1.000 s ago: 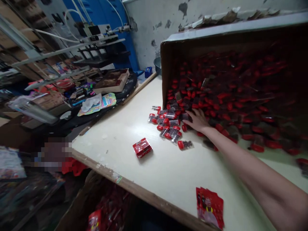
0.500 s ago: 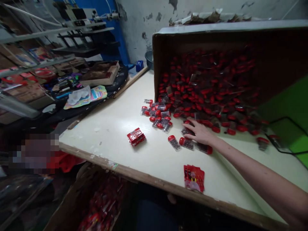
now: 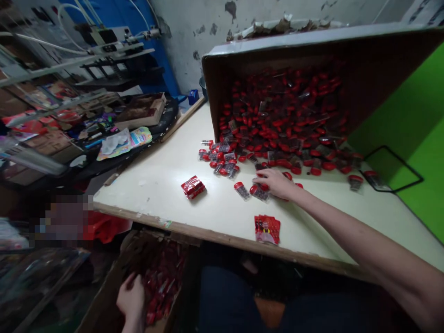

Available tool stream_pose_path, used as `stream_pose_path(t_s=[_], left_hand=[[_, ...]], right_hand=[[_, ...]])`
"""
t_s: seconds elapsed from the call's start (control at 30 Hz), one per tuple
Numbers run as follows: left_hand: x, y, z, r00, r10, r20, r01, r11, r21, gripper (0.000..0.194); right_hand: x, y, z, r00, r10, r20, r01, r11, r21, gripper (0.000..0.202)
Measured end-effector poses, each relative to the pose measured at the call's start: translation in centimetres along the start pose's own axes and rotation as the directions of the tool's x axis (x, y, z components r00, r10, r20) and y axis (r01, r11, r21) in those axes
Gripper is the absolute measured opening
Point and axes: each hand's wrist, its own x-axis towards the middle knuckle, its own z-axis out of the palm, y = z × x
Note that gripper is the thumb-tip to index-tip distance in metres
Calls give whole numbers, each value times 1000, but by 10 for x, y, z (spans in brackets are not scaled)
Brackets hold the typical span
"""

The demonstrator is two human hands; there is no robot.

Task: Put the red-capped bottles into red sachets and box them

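My right hand [image 3: 275, 182] reaches over the white table [image 3: 163, 171], its fingers spread low over small red-capped packets beside the big box. Two wrapped packets, one of them a red-capped packet [image 3: 242, 190], lie just left of its fingertips. Below the table edge at the lower left, my left hand [image 3: 132, 293] is over a carton [image 3: 114, 277] of red packets, fingers curled and apart with nothing visible between them. A fan of red cards [image 3: 267, 229] lies near the front edge. Farther left sits a small stack of red packets [image 3: 193, 187].
A large cardboard box [image 3: 294, 41] on its side holds a heap of red-capped packets [image 3: 277, 120] spilling out. A machine [image 3: 111, 60] and a cluttered black table [image 3: 166, 120] stand at the left. A black wire frame [image 3: 409, 171] lies at the right.
My left hand has come into view over the lower carton. The camera view has shifted, and my right hand still reaches over the packets, its fingers slightly more bent.
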Motion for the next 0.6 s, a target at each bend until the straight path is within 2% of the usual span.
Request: stream_pose_path(t_s=[0.03, 0.1, 0.17, 0.2, 0.23, 0.27, 0.3, 0.33, 0.37, 0.4, 0.47, 0.6], left_hand=[[-7, 16, 2, 1000, 9, -19, -9, 1000, -8, 28], [-34, 58, 10, 985, 169, 44, -164, 981, -105, 35], [-76, 104, 21, 922, 339, 189, -300, 931, -206, 34], [-100, 125, 29, 871, 397, 290, -334, 911, -244, 31], [-124, 145, 39, 796, 456, 399, -374, 888, -268, 28], [-147, 161, 49, 685, 511, 520, -427, 859, -282, 27], [-169, 175, 61, 588, 543, 599, -478, 831, -284, 28], [-187, 185, 73, 510, 562, 651, -531, 801, -276, 29], [-203, 192, 86, 451, 568, 689, -586, 770, -251, 31], [-215, 197, 97, 430, 565, 704, -632, 745, -212, 32], [-231, 201, 118, 426, 546, 721, -681, 719, -141, 34], [-241, 198, 139, 446, 481, 755, -628, 769, -118, 31]], right_hand=[[4, -1, -1, 999, -3, 35, 3, 1000, -7, 54], [9, -3, -3, 996, 1, 92, 0, 1000, -11, 54], [9, -5, -6, 992, 3, 127, 1, 1000, -28, 53], [8, -6, -7, 991, 5, 137, 1, 999, -42, 51], [6, -6, -9, 990, 6, 141, 1, 998, -56, 48], [3, -7, -10, 990, 9, 140, 1, 998, -69, 45], [-1, -7, -11, 991, 11, 131, 0, 997, -81, 41], [-5, -6, -11, 993, 16, 114, -5, 996, -94, 38], [-9, -6, -11, 996, 18, 91, -9, 995, -104, 37], [-13, -5, -10, 998, 18, 66, -11, 994, -110, 36], [-22, -3, -8, 1000, 16, 10, -15, 994, -105, 39], [-39, -8, -6, 989, 59, -137, -63, 998, -22, 45]])
